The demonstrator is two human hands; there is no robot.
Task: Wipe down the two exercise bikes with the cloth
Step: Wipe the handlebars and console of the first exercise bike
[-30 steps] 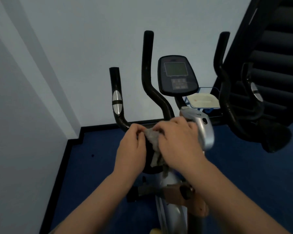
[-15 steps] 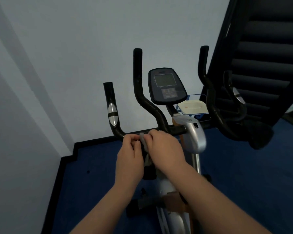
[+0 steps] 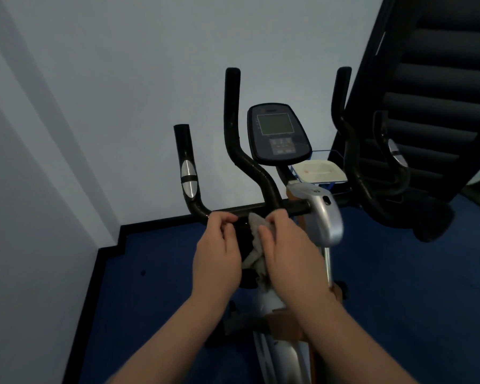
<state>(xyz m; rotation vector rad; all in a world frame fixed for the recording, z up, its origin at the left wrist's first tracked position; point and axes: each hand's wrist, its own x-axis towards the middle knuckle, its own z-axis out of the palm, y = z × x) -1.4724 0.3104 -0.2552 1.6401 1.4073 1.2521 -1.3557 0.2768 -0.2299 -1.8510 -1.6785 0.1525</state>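
An exercise bike stands before me with black handlebars (image 3: 234,139), a dark console (image 3: 277,134) and a silver post cover (image 3: 323,214). A crumpled grey cloth (image 3: 257,227) hangs in front of the left crossbar (image 3: 250,210). My right hand (image 3: 291,253) grips the cloth from the right. To its left, my left hand (image 3: 216,253) has its fingers curled at the bar. A gap shows between those fingertips and the cloth's top. The cloth's lower fold meets the edge of that hand. Whether my left hand holds the cloth is unclear.
A pale wall corner is at the left, with blue floor (image 3: 150,273) and black skirting below. The dark underside of a staircase (image 3: 441,92) rises at the right. Behind the console, a white tray (image 3: 319,170) sits in a blue rack. The right handlebars (image 3: 355,167) curve near the stairs.
My view has drawn back and shifted, so the bike sits further right in the frame. My hands have parted slightly, and the cloth now stays with my right hand.
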